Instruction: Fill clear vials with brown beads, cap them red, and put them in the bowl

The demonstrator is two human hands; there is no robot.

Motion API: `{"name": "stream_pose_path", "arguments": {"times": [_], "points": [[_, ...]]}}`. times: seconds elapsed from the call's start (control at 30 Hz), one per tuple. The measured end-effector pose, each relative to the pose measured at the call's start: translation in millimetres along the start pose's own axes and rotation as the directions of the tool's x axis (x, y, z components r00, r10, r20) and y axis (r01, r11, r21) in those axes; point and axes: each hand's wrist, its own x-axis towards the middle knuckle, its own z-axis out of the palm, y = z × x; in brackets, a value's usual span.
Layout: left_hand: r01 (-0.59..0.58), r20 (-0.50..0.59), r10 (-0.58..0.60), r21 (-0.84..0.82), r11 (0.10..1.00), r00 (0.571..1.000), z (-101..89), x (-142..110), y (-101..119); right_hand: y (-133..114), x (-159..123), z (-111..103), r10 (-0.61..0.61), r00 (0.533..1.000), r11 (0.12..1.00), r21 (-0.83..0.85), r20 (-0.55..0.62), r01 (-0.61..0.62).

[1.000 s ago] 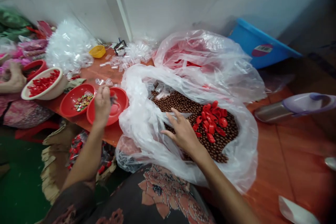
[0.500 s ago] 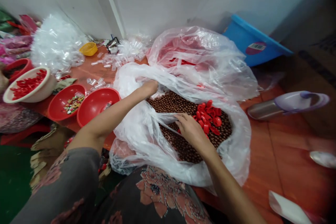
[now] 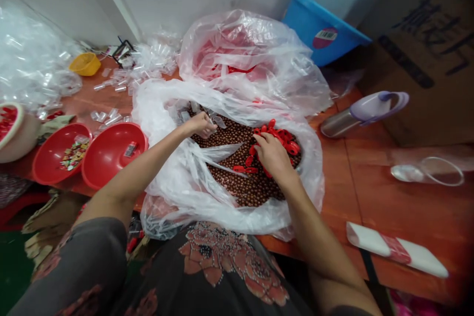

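On my remote feed, both hands have moved rightward over the translucent white plastic bag [image 3: 154,108] since the earlier frame. Left hand [image 3: 202,125]: fingers curled, grip unclear, above glossy brown round beads [image 3: 255,192]. Right hand [image 3: 273,154]: fingers bent onto red plastic caps [image 3: 292,148] atop the beads; I cannot tell their grip.

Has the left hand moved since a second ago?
Yes: the left hand moved right, away from the red bowls, to the brown beads in the plastic bag.

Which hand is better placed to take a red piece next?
The right hand, likely: it is right at the red pieces, while the left hand is farther off, near the clear plastic pieces.
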Motion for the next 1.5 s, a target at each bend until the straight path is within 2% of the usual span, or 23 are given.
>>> {"name": "stream_pose_path", "arguments": {"times": [0.03, 0.1, 0.2, 0.33, 0.43, 0.6, 0.73, 0.9, 1.07, 1.2, 1.3, 1.4, 1.5], "points": [[0.018, 0.022, -0.016, -0.115, 0.993, 1.000, 6.3, -2, -3, -2, -2, -2, 0.004, 1.000, 1.000, 0.016, -0.008, -0.004], [0.008, -0.024, -0.013, -0.212, 0.977, 1.000, 16.6, -2, -12, -7, -9, -6, 0.021, 1.000, 0.999, 0.026, -0.017, -0.020], [-0.060, -0.175, 0.032, -0.160, 0.985, 0.984, 26.1, 5, -25, -12, -26, -12, 0.045, 0.999, 0.999, 0.022, -0.003, -0.045], [-0.100, -0.222, 0.052, -0.213, 0.972, 0.974, 40.7, 16, -34, -13, -48, -10, 0.087, 0.996, 0.993, 0.077, 0.022, -0.088], [-0.145, -0.257, 0.065, -0.308, 0.940, 0.964, 61.8, 20, -31, -12, -57, -5, 0.122, 0.992, 0.985, 0.118, 0.011, -0.123], [-0.151, -0.201, 0.079, -0.374, 0.915, 0.976, 101.4, 23, -19, -12, -61, 0, 0.091, 0.996, 0.992, 0.093, -0.020, -0.089], [-0.110, -0.125, 0.065, -0.396, 0.911, 0.990, 118.3, 24, -11, -17, -55, 3, 0.083, 0.996, 0.996, 0.024, -0.044, -0.082], [0.030, 0.044, -0.006, -0.567, 0.823, 0.999, 117.8, 20, -4, -30, -41, 9, 0.057, 0.998, 0.995, -0.087, -0.005, -0.058], [0.092, 0.150, 0.009, -0.653, 0.752, 0.989, 106.3, 10, -5, -38, -34, 13, 0.053, 0.995, 0.989, -0.143, 0.080, -0.041], [0.099, 0.175, 0.037, -0.706, 0.702, 0.984, 95.9, 1, -10, -41, -36, 15, 0.044, 0.994, 0.986, -0.165, 0.104, -0.027], [0.087, 0.199, 0.120, -0.788, 0.609, 0.973, 86.6, -11, -13, -45, -38, 16, 0.077, 0.993, 0.983, -0.174, 0.094, -0.060], [0.052, 0.194, 0.227, -0.857, 0.513, 0.954, 77.9, -34, -15, -48, -39, 15, 0.103, 0.991, 0.981, -0.175, 0.084, -0.087], [-0.003, 0.150, 0.281, -0.878, 0.479, 0.948, 73.2, -61, -16, -47, -39, 15, 0.132, 0.987, 0.983, -0.141, 0.092, -0.118]]}}
